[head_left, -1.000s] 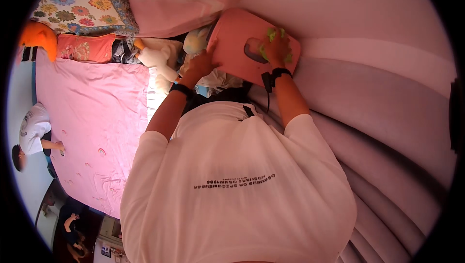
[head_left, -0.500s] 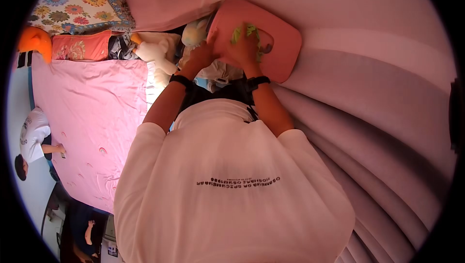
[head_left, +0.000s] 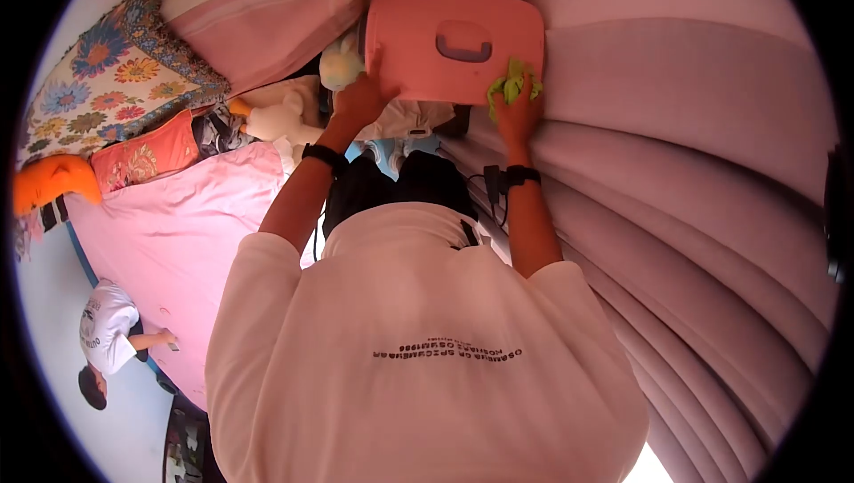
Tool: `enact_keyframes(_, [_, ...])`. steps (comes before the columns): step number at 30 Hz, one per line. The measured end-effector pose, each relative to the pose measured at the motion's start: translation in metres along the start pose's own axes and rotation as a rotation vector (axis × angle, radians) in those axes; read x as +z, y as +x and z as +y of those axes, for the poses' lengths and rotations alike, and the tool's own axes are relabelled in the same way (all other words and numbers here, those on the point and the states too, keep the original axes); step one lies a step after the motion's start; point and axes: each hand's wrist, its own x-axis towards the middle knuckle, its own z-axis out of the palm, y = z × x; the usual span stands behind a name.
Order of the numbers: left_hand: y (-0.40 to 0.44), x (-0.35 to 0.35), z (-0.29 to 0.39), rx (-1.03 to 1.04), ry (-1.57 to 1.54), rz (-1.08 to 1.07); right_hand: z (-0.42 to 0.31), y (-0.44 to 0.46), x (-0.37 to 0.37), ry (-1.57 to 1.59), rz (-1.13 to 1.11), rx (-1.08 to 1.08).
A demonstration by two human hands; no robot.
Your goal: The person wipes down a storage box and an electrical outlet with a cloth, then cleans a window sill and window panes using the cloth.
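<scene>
Past the hem of the white shirt [head_left: 427, 292], a pink case [head_left: 414, 25] lies just beside the pink curtain [head_left: 632, 163], a grey handle [head_left: 464, 54] set into its face. What the case contains is hidden, as is most of what carries it. The shirt's dark print [head_left: 449, 351] runs upside down; "1986" seems to end one line, and the rest is too distorted to read surely. Along the bed's [head_left: 173, 225] left edge another person [head_left: 108, 327] wears a white top with dark letters, "OUT" perhaps among them; one arm reaches onto the bed, and the item at its fingers is too small to tell.

At the case's near left corner rests the left hand [head_left: 360, 100], its grip spread, index finger and thumb apart against the pink surface. By the near right corner the right hand [head_left: 516, 114] has its grip closed on a green cloth [head_left: 509, 87], which touches the case. Both wrists wear black bands [head_left: 325, 159]. Toward the bed's far edge lie a white plush [head_left: 277, 121], a red cushion [head_left: 147, 152] and an orange plush [head_left: 55, 182]; a pale green plush [head_left: 340, 65] is beside the case's left edge.
</scene>
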Motion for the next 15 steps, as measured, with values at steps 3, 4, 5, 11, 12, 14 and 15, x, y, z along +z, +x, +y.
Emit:
enact_keyframes(3, [0.012,0.02,-0.029,0.145,-0.068,0.062,-0.039,-0.021,0.03,-0.003,0.106,-0.011])
enact_keyframes(4, [0.02,0.026,-0.03,0.272,-0.18,0.122,-0.065,-0.033,0.031,0.055,0.151,-0.121])
enact_keyframes(5, [0.009,0.006,-0.01,0.091,-0.168,0.0,-0.091,-0.048,0.028,0.148,-0.056,-0.03])
enact_keyframes(11, [0.003,-0.016,0.018,-0.023,0.167,-0.057,-0.108,-0.097,0.007,0.479,-0.4,-0.398])
enact_keyframes(12, [0.002,-0.02,0.02,-0.003,0.224,-0.053,-0.099,-0.102,-0.002,0.489,-0.612,-0.381])
enact_keyframes(14, [0.01,-0.016,0.016,0.031,0.355,-0.032,-0.072,-0.135,-0.016,0.458,-0.535,-0.335])
enact_keyframes(15, [0.017,-0.009,0.014,0.031,0.417,-0.033,-0.058,-0.159,-0.035,0.501,-0.585,-0.269])
